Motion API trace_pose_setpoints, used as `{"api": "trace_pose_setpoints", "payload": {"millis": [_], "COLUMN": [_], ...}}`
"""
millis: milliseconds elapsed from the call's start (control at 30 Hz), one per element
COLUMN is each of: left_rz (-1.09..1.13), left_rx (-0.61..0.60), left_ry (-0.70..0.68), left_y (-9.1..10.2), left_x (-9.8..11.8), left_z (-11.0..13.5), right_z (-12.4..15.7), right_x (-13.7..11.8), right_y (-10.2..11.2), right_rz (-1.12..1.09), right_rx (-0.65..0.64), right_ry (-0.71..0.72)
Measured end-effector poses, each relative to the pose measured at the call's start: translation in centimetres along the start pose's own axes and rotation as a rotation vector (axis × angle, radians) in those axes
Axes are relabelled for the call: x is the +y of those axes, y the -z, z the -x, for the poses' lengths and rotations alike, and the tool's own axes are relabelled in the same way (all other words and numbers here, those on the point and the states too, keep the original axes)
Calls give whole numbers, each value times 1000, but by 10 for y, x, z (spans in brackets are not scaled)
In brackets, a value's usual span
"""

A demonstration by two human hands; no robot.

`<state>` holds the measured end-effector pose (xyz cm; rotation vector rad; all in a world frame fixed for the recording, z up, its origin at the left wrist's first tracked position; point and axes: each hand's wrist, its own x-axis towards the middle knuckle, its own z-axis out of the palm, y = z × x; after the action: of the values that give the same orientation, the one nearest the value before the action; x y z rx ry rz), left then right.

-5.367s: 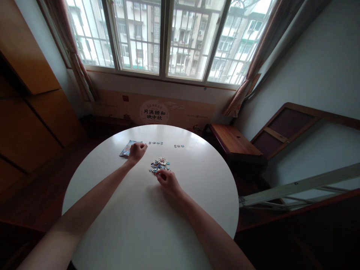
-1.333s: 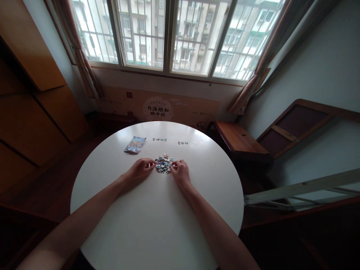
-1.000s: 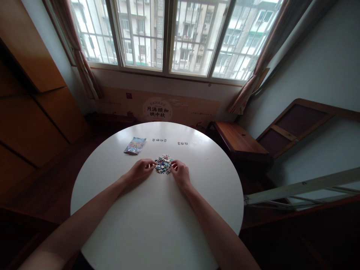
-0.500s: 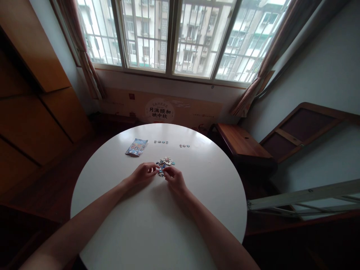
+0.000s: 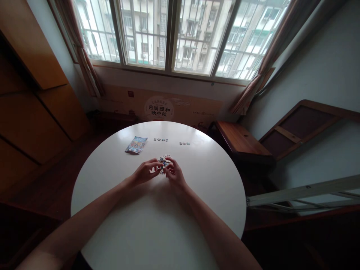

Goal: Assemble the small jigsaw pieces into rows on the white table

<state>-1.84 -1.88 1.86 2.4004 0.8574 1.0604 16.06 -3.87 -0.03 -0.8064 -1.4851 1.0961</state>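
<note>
Half-curled grips [image 5: 145, 171] [image 5: 175, 175] around puzzle pieces [image 5: 163, 164]

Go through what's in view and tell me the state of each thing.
Puzzle pile: loose, partly hidden
Left hand: curled at the pile, grip unclear
Right hand: curled at the pile, grip unclear
Four-piece row: laid in line
Three-piece row: laid in line
Packet: lying flat
Curtains: gathered aside
Window: unclear if shut
</note>
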Motion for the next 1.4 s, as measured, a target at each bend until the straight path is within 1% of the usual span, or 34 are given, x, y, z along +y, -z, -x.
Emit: {"api": "trace_pose_setpoints", "payload": {"millis": [167,367,633,1000,1200,1400], "left_rz": [-5,-4,-1,-30,-42,-64], "left_rx": [-1,31,47,31,38,37], "left_ry": [1,6,4,-2,-10,28], "left_y": [0,0,-1,-2,-2,-1], "left_x": [0,-1,-2,-5,-6,-6], "left_z": [0,0,0,0,0,0], "right_z": [1,-1,-2,-5,-5,-5], "right_x": [-3,-8,-6,-3,-6,-2], "right_y": [2,4,5,6,5,4], "right_rz": [-64,-134,-171,-166,-161,-174], "right_rx": [32,46,72,75,74,82], "right_ry": [-49,-87,-127,-138,-150,-171]}}
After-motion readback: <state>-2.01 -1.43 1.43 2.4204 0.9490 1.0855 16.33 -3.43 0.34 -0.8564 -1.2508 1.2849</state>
